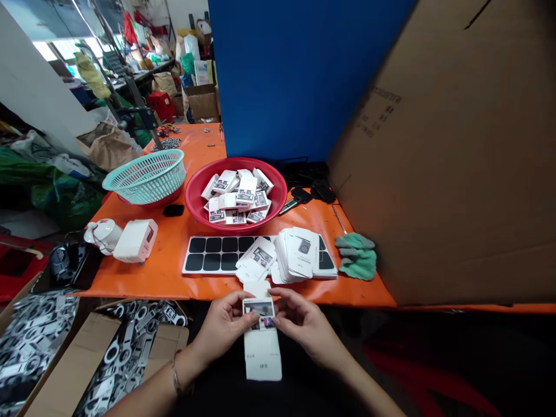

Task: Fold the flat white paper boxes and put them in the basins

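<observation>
Between my two hands, over my lap at the table's near edge, is a white printed carton (263, 347) with its end flaps out. My left hand (223, 324) pinches its left side, thumb across the printed picture. At the right side, my right hand (302, 321) grips it between thumb and fingers near the upper flap. Just beyond lie a stack of flat white cartons (299, 252) and a few loose flat cartons (256, 259). They rest on a sheet of black square pads (212, 255). Behind, a red basin (193, 202) holds several folded white boxes (247, 190).
On the orange table (169, 266) are a pale green basket (145, 176), a white box-shaped device (136, 240), a black phone-like object (174, 210) and a green glove (358, 255). A large cardboard box (452, 174) walls the right side. Cartons of metal ring parts (125, 347) stand lower left.
</observation>
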Motion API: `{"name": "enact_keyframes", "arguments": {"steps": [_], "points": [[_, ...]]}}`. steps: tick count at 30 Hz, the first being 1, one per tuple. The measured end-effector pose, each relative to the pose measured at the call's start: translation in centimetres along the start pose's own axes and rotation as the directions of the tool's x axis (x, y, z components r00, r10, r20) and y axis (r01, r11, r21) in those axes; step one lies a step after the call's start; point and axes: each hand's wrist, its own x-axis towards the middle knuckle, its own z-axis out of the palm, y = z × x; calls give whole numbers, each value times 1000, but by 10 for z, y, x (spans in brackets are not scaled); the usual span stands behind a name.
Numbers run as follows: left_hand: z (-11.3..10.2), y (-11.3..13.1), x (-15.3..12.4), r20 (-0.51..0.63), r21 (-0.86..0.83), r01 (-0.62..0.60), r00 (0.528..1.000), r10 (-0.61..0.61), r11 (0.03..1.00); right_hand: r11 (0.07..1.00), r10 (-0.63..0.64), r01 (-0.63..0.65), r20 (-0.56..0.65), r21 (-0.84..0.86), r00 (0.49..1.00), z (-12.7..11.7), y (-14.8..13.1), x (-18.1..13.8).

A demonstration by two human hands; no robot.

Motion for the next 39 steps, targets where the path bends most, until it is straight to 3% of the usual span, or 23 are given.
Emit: {"name": "enact_keyframes", "arguments": {"steps": [4, 6, 9, 13, 17, 20, 22, 25, 31, 36, 39], "points": [[-9, 16, -1, 145, 167, -8, 989, -16, 986, 995, 40, -30, 106, -90, 994, -1, -7, 0], [-10, 23, -3, 157, 227, -49, 988, 13, 973, 991, -1, 18, 125, -134, 992, -2, -12, 1], [-6, 24, -6, 22, 251, -97, 995, 94, 963, 988, -93, 105, 107, -110, 990, -3, -17, 1], [-1, 19, -9, -110, 274, -113, 983, 148, 955, 997, -80, 80, 73, 2, 994, -4, -18, -3], [1, 29, -14, 28, 349, -166, 986, 167, 922, 986, -80, 98, 129, -135, 988, -4, -27, -9], [3, 45, -18, 104, 462, -196, 980, 167, 865, 990, -36, 53, 134, -127, 990, 1, -35, -11], [4, 52, -19, 66, 426, -128, 992, 111, 896, 991, -6, 16, 68, -134, 998, 7, -40, -11], [4, 55, -16, 24, 235, 20, 999, -26, 972, 991, 1, -2, -8, -131, 1000, 14, -41, -9], [-4, 42, -11, 39, 111, 142, 988, -147, 984, 991, 47, -53, -48, -125, 998, 20, -34, -6], [-8, 48, -10, 58, 149, 76, 995, -85, 986, 994, 88, -90, -34, -58, 996, 22, -39, -5], [-12, 54, -15, 149, 264, -53, 989, 14, 963, 989, -8, 10, 14, -147, 1000, 21, -43, -12]]}}
